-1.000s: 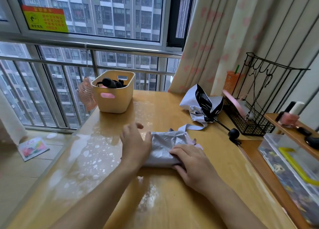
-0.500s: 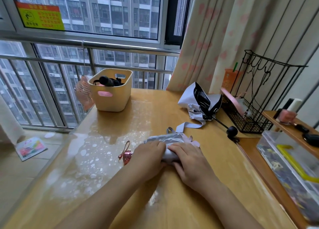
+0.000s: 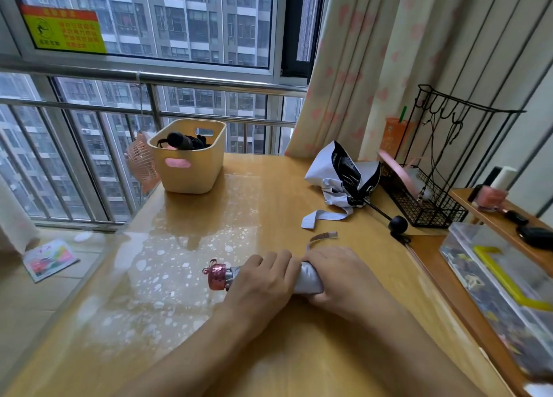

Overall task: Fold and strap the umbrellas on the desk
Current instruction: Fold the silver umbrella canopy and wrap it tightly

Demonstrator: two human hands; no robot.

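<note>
Glossy wooden desk beside a barred window, pale curtain at the far right corner.

Head view: silver umbrella rolled into a tight tube, lying crosswise on the desk near the front edge, pink handle pointing left. Left hand wrapped over the roll just beside the handle, fingers curled round the fabric. Right hand gripping the other end, fingers curled over the top, close to the left hand. Grey strap sticking out loose behind the right hand, unfastened.

Farther back, near the curtain: white-and-black umbrella slumped and not rolled, white strap trailing on the wood, black knob just beside the wire rack. Yellow basket at the far left with something black inside; pink fan just to its left.
</note>
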